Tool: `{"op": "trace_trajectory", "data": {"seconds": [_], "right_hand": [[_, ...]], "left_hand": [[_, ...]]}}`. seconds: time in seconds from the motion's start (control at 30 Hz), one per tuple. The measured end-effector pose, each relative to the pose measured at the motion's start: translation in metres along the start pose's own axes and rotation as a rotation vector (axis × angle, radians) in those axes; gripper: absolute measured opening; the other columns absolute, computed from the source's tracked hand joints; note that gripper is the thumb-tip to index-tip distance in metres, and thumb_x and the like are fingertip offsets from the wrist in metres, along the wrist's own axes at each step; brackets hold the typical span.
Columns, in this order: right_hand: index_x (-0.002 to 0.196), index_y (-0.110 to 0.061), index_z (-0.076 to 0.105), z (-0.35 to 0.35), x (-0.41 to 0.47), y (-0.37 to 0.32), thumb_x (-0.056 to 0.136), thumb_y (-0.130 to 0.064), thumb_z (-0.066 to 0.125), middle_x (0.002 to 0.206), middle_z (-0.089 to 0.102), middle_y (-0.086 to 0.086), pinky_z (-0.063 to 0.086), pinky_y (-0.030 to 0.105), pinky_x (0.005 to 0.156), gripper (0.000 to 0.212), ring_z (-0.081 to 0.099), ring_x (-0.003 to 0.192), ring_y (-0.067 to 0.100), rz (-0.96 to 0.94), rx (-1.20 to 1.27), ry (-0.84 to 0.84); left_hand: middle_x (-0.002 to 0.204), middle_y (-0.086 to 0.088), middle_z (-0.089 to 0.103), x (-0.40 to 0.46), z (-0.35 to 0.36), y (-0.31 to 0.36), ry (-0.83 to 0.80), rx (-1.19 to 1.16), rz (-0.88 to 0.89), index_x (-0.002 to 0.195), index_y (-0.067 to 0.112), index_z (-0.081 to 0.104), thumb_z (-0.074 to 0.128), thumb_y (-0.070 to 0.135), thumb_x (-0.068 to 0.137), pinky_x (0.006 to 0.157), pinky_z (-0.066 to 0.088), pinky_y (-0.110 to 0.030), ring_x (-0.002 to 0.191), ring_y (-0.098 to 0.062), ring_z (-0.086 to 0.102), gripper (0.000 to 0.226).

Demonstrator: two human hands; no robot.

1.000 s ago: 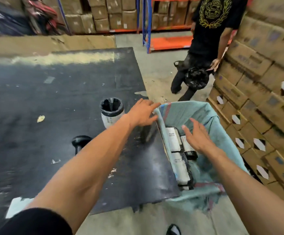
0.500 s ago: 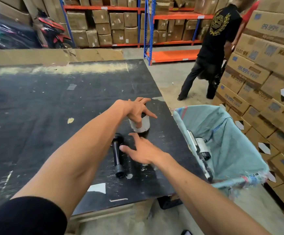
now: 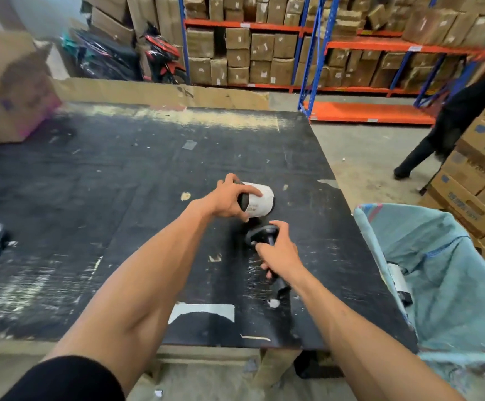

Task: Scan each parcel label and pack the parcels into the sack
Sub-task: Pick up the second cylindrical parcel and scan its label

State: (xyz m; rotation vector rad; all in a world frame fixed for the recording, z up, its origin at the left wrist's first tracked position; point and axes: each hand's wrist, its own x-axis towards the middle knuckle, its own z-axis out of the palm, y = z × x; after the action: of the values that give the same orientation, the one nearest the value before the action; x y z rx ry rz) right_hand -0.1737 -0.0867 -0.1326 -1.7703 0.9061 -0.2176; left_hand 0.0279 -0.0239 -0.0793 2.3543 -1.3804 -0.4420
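Observation:
A round black parcel with a white label (image 3: pixel 257 201) lies tipped on its side on the black table (image 3: pixel 119 198). My left hand (image 3: pixel 229 199) grips it from the left, label side up. My right hand (image 3: pixel 279 253) is closed around the handle of a black handheld scanner (image 3: pixel 263 235), whose head sits just below the parcel. The blue-green sack (image 3: pixel 438 256) hangs open off the table's right edge, and a white-labelled parcel (image 3: pixel 398 279) shows inside it near the rim.
Stacked cardboard boxes (image 3: pixel 478 180) stand right of the sack. Another person (image 3: pixel 449 128) in black walks at the far right. Blue and orange racks (image 3: pixel 351 47) full of boxes fill the back. A cardboard box (image 3: pixel 12 91) sits at the table's far left.
My left hand has closed on the parcel and tipped it on its side. My right hand, open half a second ago, has taken hold of the scanner and lifted its head toward the parcel.

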Motion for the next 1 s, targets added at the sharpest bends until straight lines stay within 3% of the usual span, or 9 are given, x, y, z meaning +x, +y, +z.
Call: {"op": "trace_trajectory", "data": {"seconds": [0.1, 0.23, 0.4, 0.67, 0.77, 0.9, 1.0], "right_hand": [[0.131, -0.050, 0.037, -0.015, -0.001, -0.007, 0.090, -0.030, 0.064, 0.093, 0.073, 0.018, 0.051, 0.029, 0.040, 0.054, 0.058, 0.039, 0.014, -0.079, 0.070, 0.064], [0.136, -0.053, 0.040, -0.031, -0.001, -0.025, 0.093, -0.045, 0.069, 0.089, 0.076, 0.009, 0.055, 0.033, 0.042, 0.052, 0.062, 0.047, 0.016, -0.209, 0.159, 0.111], [0.132, -0.053, 0.044, -0.046, -0.006, -0.044, 0.089, -0.066, 0.067, 0.083, 0.075, -0.002, 0.052, 0.031, 0.043, 0.051, 0.060, 0.048, 0.019, -0.310, 0.208, 0.098], [0.128, -0.056, 0.044, -0.053, -0.014, -0.054, 0.090, -0.069, 0.064, 0.085, 0.075, 0.000, 0.051, 0.030, 0.040, 0.045, 0.060, 0.046, 0.016, -0.368, 0.140, 0.136], [0.127, -0.057, 0.043, -0.053, -0.016, -0.052, 0.091, -0.068, 0.064, 0.085, 0.074, 0.001, 0.050, 0.029, 0.039, 0.043, 0.060, 0.045, 0.013, -0.385, 0.116, 0.131], [0.128, -0.058, 0.043, -0.052, -0.019, -0.049, 0.092, -0.067, 0.065, 0.083, 0.075, -0.001, 0.050, 0.028, 0.040, 0.043, 0.060, 0.045, 0.011, -0.399, 0.123, 0.133], [0.127, -0.059, 0.044, -0.053, -0.022, -0.051, 0.091, -0.068, 0.065, 0.087, 0.077, -0.002, 0.052, 0.030, 0.041, 0.043, 0.062, 0.046, 0.015, -0.400, 0.148, 0.140]], "left_hand": [[0.124, -0.004, 0.032, -0.010, -0.001, -0.018, 0.101, -0.124, -0.070, 0.131, 0.044, 0.062, 0.089, 0.021, 0.070, 0.115, 0.029, -0.039, 0.118, -0.034, 0.038, 0.072], [0.121, -0.007, 0.038, -0.017, 0.001, -0.026, 0.222, -0.346, -0.133, 0.127, 0.041, 0.065, 0.086, 0.012, 0.071, 0.114, 0.039, -0.037, 0.112, -0.026, 0.049, 0.067], [0.129, -0.011, 0.041, -0.016, -0.002, -0.019, 0.220, -0.453, -0.094, 0.126, 0.034, 0.069, 0.088, 0.008, 0.067, 0.109, 0.046, -0.039, 0.116, -0.026, 0.053, 0.067], [0.115, 0.005, 0.039, -0.018, -0.001, -0.013, 0.233, -0.469, -0.061, 0.120, 0.043, 0.070, 0.085, 0.011, 0.067, 0.080, 0.058, -0.026, 0.103, -0.016, 0.057, 0.063], [0.121, -0.004, 0.043, -0.020, -0.003, -0.012, 0.238, -0.455, -0.053, 0.120, 0.039, 0.071, 0.086, 0.010, 0.066, 0.081, 0.058, -0.029, 0.100, -0.019, 0.059, 0.063], [0.125, -0.014, 0.048, -0.022, -0.004, -0.011, 0.258, -0.458, -0.033, 0.120, 0.029, 0.073, 0.087, 0.006, 0.065, 0.067, 0.054, -0.023, 0.089, -0.020, 0.061, 0.061], [0.124, -0.013, 0.052, -0.023, -0.004, -0.011, 0.251, -0.443, -0.036, 0.120, 0.031, 0.072, 0.087, 0.007, 0.065, 0.073, 0.053, -0.025, 0.094, -0.024, 0.059, 0.062]]}}
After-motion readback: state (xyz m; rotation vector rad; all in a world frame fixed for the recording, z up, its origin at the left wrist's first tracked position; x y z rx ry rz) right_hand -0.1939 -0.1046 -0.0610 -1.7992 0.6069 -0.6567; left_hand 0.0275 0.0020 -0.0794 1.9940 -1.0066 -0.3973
